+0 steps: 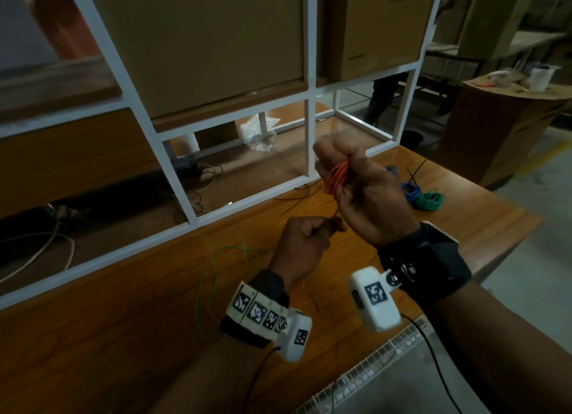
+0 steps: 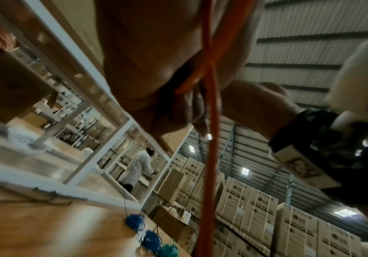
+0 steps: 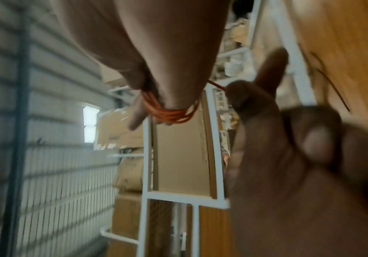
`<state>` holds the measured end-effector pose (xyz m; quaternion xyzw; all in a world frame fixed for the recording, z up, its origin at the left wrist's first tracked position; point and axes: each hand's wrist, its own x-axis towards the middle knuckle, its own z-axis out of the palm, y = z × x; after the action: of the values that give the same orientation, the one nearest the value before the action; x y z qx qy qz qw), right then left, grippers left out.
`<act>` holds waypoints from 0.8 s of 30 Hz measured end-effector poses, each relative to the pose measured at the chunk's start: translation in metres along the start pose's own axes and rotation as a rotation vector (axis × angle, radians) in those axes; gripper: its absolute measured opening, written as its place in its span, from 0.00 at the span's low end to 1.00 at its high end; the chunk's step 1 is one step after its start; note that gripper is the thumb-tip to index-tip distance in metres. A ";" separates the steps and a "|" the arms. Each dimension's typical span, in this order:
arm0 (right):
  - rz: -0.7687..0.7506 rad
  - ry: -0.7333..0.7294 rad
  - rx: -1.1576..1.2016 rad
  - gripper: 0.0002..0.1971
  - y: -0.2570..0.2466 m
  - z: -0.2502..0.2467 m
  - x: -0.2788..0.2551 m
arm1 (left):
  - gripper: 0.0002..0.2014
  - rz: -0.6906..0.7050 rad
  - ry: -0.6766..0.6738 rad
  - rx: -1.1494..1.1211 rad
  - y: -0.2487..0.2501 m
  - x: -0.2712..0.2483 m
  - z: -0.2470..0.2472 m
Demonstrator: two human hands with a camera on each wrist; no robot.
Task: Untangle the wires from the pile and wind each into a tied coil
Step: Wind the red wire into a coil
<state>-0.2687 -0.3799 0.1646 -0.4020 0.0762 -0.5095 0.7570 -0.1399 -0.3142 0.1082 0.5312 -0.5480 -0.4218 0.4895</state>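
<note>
- Wire (image 1: 335,178) is thin, light and bendy (orange), looped around the right hand (image 1: 365,197), above the table (image 1: 123,305).
- Left hand (image 1: 305,246) pinches its loose end.
- Hold the loops snugly, I think.

I see a wooden surface (image 1: 130,336) under a white frame (image 1: 173,228). On it, far right, lie two blue wire coils (image 1: 411,190) beside a green coil (image 1: 428,200). Nearer me a loose green wire (image 1: 210,277) trails, and thin dark ties (image 1: 297,201) rest by the frame.
</note>
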 end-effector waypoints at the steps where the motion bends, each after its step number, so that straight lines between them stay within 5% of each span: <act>1: -0.078 0.015 -0.271 0.19 -0.001 -0.004 0.000 | 0.11 0.018 0.002 0.053 0.001 -0.002 0.000; 3: -0.253 0.031 -0.900 0.18 -0.003 -0.020 0.000 | 0.09 0.015 -0.018 0.123 -0.003 -0.004 -0.004; 5: -0.225 0.017 -1.363 0.16 -0.009 -0.033 0.000 | 0.09 0.027 -0.057 0.232 -0.008 -0.007 -0.012; 11: 0.447 -0.334 -1.853 0.11 -0.008 -0.055 -0.018 | 0.08 0.045 0.040 0.528 -0.014 -0.004 -0.047; 13: 0.602 -0.346 -1.812 0.08 -0.008 -0.061 -0.021 | 0.07 0.057 0.107 0.470 -0.012 -0.001 -0.056; 17: 0.890 -0.460 -1.487 0.19 -0.003 -0.061 -0.034 | 0.09 0.080 0.107 0.267 -0.002 0.002 -0.051; 21: 0.959 -0.668 -1.100 0.27 0.009 -0.054 -0.044 | 0.10 0.036 0.057 0.020 0.002 0.011 -0.041; 24: 0.911 -0.681 -0.639 0.22 0.014 -0.050 -0.050 | 0.11 -0.001 0.002 -0.059 0.003 0.017 -0.042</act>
<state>-0.3088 -0.3628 0.1072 -0.6738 0.1424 0.0660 0.7220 -0.0987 -0.3284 0.1194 0.5172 -0.5348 -0.4373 0.5052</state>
